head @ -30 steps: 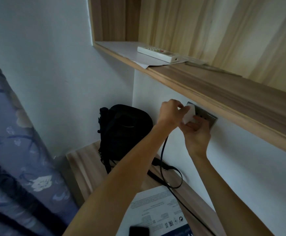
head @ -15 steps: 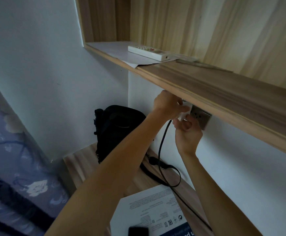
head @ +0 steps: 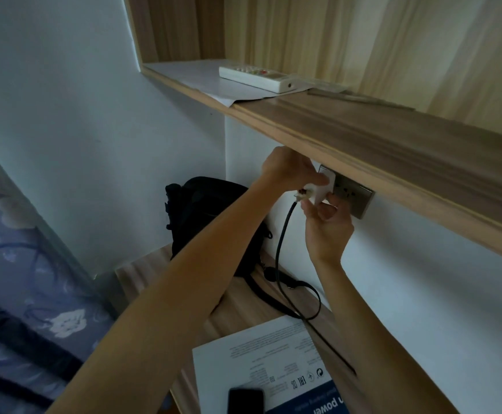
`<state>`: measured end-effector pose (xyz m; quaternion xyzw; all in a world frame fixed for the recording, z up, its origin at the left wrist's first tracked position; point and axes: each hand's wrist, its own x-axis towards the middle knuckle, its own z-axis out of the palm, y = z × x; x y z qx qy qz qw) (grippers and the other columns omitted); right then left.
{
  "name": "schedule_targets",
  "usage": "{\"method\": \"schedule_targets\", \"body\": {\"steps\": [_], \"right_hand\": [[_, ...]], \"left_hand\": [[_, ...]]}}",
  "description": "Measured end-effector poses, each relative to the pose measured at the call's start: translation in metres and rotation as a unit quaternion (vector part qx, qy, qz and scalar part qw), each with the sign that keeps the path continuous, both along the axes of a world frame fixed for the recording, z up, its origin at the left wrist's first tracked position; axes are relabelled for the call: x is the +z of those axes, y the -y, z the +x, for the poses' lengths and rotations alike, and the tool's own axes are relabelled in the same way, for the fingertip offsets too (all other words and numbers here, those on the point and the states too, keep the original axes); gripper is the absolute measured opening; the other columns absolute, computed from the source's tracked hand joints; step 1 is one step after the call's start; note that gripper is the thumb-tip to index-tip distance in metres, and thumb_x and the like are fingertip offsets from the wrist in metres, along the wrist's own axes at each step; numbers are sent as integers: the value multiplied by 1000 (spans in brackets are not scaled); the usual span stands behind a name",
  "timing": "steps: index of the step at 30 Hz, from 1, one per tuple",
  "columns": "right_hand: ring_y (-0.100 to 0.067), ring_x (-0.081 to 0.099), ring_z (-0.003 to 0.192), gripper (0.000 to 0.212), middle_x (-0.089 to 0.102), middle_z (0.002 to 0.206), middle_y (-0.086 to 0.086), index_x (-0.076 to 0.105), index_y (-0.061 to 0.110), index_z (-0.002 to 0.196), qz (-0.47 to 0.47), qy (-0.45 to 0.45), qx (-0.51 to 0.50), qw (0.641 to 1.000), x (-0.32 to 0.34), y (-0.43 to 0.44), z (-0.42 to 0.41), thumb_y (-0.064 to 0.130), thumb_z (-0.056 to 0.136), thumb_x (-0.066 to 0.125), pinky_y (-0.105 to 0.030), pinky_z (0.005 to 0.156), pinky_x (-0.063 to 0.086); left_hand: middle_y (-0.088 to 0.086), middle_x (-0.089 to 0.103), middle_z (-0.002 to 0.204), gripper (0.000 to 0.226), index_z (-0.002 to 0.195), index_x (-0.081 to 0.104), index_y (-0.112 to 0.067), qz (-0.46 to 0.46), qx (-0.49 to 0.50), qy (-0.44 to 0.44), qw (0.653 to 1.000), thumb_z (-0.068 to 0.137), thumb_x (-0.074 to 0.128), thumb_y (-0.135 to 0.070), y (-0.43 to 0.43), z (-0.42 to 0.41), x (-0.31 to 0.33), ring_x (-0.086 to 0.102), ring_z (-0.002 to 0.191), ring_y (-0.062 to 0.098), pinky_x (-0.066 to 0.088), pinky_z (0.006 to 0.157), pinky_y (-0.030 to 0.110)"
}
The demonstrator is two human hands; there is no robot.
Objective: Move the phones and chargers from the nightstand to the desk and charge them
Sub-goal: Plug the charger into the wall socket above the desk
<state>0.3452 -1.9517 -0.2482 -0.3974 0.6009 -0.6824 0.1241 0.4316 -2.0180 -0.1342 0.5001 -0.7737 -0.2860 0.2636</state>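
A white charger plug (head: 324,189) sits against the grey wall socket (head: 352,193) just under the wooden shelf. My left hand (head: 285,170) grips the plug from above. My right hand (head: 329,224) holds it from below, fingers curled at its lower edge. A black cable (head: 280,252) hangs from the plug's left end and loops down over the desk (head: 238,297). A dark phone (head: 246,400) lies at the bottom edge on a white box (head: 261,354).
A black bag (head: 208,216) stands in the desk's back corner against the wall. On the wooden shelf (head: 363,135) above lie a white remote (head: 257,77) and a sheet of paper. A blue floral bedcover (head: 19,294) fills the left.
Both hands have pushed the white plug up and in against the socket; the plug end and its cable joint now show clearly. The view has shifted slightly.
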Motion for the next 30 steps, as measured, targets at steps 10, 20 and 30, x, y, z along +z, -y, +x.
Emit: {"method": "schedule_targets", "body": {"steps": [10, 20, 30], "right_hand": [[-7, 71, 89, 45, 69, 92, 12, 49, 15, 120, 10, 65, 14, 998, -21, -5, -6, 2, 85, 72, -29, 84, 57], [-20, 69, 94, 35, 70, 103, -11, 50, 10, 106, 11, 108, 35, 994, -27, -8, -7, -12, 85, 67, -40, 91, 56], [-8, 67, 86, 33, 67, 96, -4, 54, 6, 104, -22, 114, 30, 993, -16, -8, -14, -19, 84, 62, -10, 70, 53]], "left_hand": [[6, 77, 91, 29, 97, 77, -12, 31, -35, -74, 996, 74, 86, -27, -12, 10, -45, 73, 81, 23, 61, 80, 41], [8, 76, 91, 24, 96, 77, -9, 41, -39, -71, 996, 76, 84, -22, -12, 12, -56, 74, 80, 24, 61, 80, 43], [7, 76, 93, 30, 99, 76, -8, 4, -36, -82, 996, 78, 83, -29, -16, 4, -54, 71, 82, 23, 58, 84, 42]]}}
